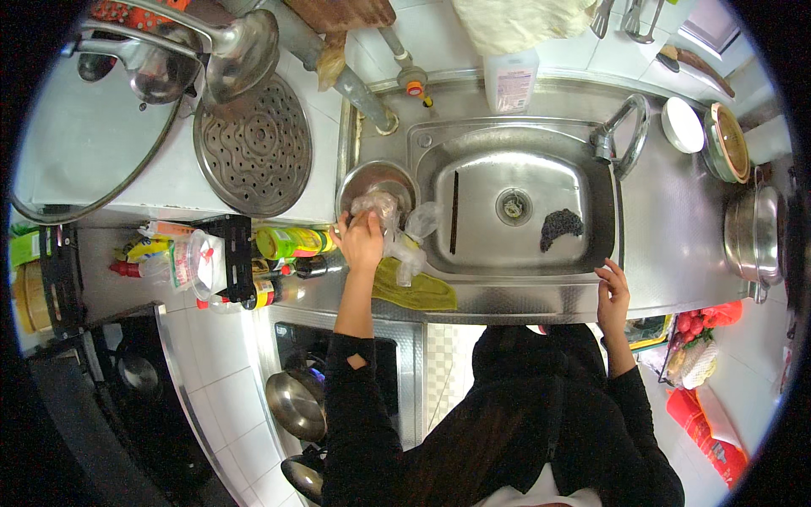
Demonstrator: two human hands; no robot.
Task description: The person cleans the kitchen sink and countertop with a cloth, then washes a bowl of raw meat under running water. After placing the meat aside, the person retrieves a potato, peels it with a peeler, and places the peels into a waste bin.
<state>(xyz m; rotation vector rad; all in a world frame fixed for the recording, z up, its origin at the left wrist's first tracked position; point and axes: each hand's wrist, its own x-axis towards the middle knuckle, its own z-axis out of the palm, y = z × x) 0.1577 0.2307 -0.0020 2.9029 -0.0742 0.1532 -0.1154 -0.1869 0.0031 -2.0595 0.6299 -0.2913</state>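
Note:
My left hand [362,237] rests on crumpled clear plastic bags [380,206] at a round metal bowl [351,177], left of the sink; whether its fingers grip the plastic cannot be made out. More thin plastic [415,247] spills beside the bowl, over a yellow-green cloth [418,290] on the counter's front edge. My right hand [612,285] is at the front right corner of the steel sink [481,253], fingers loosely bent and holding nothing visible. Inside the sink lie a pair of dark chopsticks [454,212] and a dark mesh-like scouring pad [561,228], with bits of food in the drain strainer [514,206].
A curved faucet [633,136] stands at the sink's back right. A white bowl [683,125] and a steel pot [754,234] are further right. Bottles [294,243] and a black rack [234,256] stand left of my left hand. A plastic jug [512,82] is behind the sink.

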